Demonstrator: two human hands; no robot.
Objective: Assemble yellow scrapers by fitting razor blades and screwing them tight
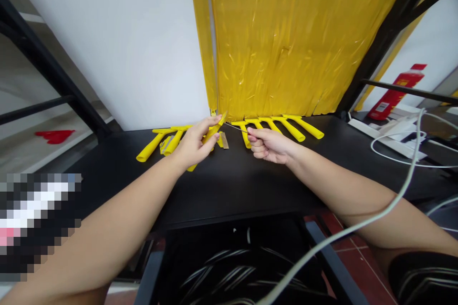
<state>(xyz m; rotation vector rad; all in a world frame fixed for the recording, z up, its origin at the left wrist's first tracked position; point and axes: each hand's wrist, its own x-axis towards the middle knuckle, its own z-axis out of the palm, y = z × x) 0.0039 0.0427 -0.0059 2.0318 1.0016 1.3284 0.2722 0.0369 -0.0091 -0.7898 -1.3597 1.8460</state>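
My left hand (195, 145) grips a yellow tube (214, 131) above the black table (229, 186), its upper end pointing up and right. My right hand (269, 145) is closed on a thin metal wire (236, 127) whose tip reaches toward the open end of that tube. To the left lie a few more yellow tubes (157, 143). Several yellow tubes (286, 126) lie in a row behind my right hand. A small tan piece (224, 141) lies on the table between my hands.
A yellow plastic curtain (286, 38) hangs behind the table against a white wall. A white power strip (386, 136) with white cables (358, 224) and a red can (393, 93) are at the right. Black frame bars stand at the left and right.
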